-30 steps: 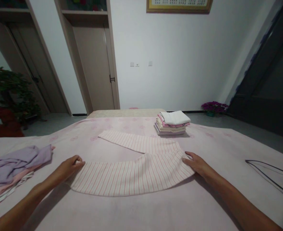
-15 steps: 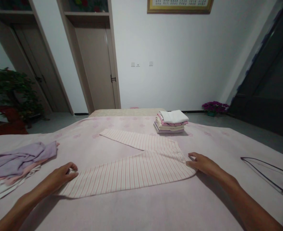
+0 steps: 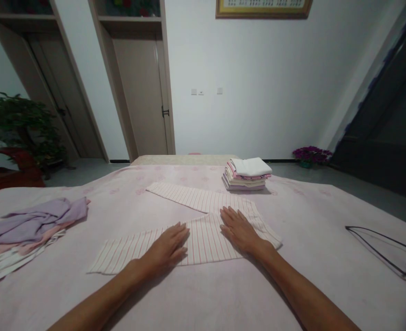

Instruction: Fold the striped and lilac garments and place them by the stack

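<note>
Striped trousers: the white trousers with pink stripes (image 3: 201,239) lie on the pink sheet (image 3: 203,299) before the person, legs apart in a V, hems to the left, waist to the right.
Left hand: the left hand (image 3: 170,243) lies palm down on the near leg, its grip open and holding nothing.
Right hand: the right hand (image 3: 239,230) rests palm down near the crotch, fingers slightly spread, its grip likewise open.
Smoothing: the step looks like flattening the cloth; flat palms and light, even strokes outward from the crotch should keep the stripes straight.
Waist end: its gathers probably want patting rather than pulling; a hard push could drag the far leg askew.
Under the palms: covered, so any wrinkle there cannot be told.
Loose clothes: the pile (image 3: 40,225) is cut by the left edge; its garments overlap too much to count.
Folded stack: beyond the trousers, the folded stack (image 3: 247,177) shows mostly edges.
Black hanger: the apparent wire hanger (image 3: 378,240) runs out at the right edge.
</note>
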### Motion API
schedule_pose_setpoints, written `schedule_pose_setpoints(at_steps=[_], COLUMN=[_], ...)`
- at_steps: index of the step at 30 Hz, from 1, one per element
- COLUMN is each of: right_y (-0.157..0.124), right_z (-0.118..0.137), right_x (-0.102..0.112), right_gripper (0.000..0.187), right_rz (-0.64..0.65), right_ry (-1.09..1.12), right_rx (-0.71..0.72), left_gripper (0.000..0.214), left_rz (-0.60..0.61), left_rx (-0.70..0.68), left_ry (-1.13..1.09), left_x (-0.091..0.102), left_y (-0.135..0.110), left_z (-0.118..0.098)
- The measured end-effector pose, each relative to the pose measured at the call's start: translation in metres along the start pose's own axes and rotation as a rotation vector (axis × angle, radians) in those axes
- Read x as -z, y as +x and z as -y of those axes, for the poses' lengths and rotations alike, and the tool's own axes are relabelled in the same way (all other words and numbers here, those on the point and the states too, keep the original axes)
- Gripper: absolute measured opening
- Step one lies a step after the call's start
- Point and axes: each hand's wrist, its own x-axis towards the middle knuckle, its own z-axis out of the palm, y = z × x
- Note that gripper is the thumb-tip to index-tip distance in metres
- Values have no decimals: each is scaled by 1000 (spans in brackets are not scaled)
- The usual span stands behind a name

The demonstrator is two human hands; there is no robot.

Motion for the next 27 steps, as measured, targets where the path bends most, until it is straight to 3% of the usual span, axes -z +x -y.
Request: schedule_pose_setpoints(at_steps=[3,7,20,27], right_y=[0,-2,-9,-14], right_z=[-5,-20,-36,-52], right_x=[-10,-18,-18,-16], right_gripper=[65,68,65,63], right_rz=[37,25,6,7], right_ry=[-16,-43,-129,-147], right_rx=[-6,-55,-207,-321], left_gripper=[66,68,64,65], left_rz=[126,164,19,-42], left_rx=[-21,-23,201,307], left_ry=[67,137,392,420], left_x=[-5,5,23,22], left_y=[-5,-20,-91,-103], left_z=[-5,4,87,107])
